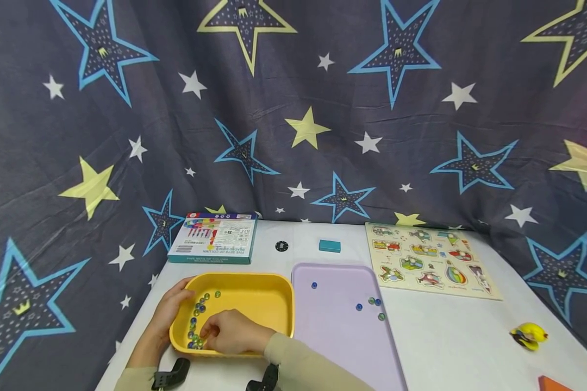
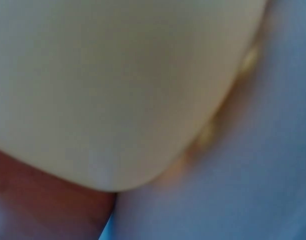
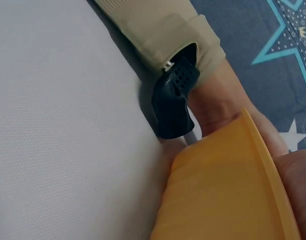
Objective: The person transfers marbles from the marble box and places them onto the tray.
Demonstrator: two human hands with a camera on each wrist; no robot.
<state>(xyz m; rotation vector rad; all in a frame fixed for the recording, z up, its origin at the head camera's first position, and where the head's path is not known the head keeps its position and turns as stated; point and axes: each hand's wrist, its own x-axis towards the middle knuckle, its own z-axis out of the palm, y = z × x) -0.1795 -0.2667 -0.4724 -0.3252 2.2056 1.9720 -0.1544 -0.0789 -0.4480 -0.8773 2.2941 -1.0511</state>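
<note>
A yellow tray stands at the front left of the table, several glass marbles gathered along its left side. My left hand grips its left rim, thumb over the edge and the other fingers mostly hidden outside. Inside the near left corner, the curled fingers of my right hand reach down among the marbles; the hand hides its fingertips, so I cannot tell whether a marble is between them. The right wrist view has the tray's outer wall close up. The left wrist view is blurred.
A lilac tray with several marbles adjoins on the right. Behind are a boxed set, a black disc and a teal block. A wooden picture puzzle, a yellow toy and an orange object lie rightward.
</note>
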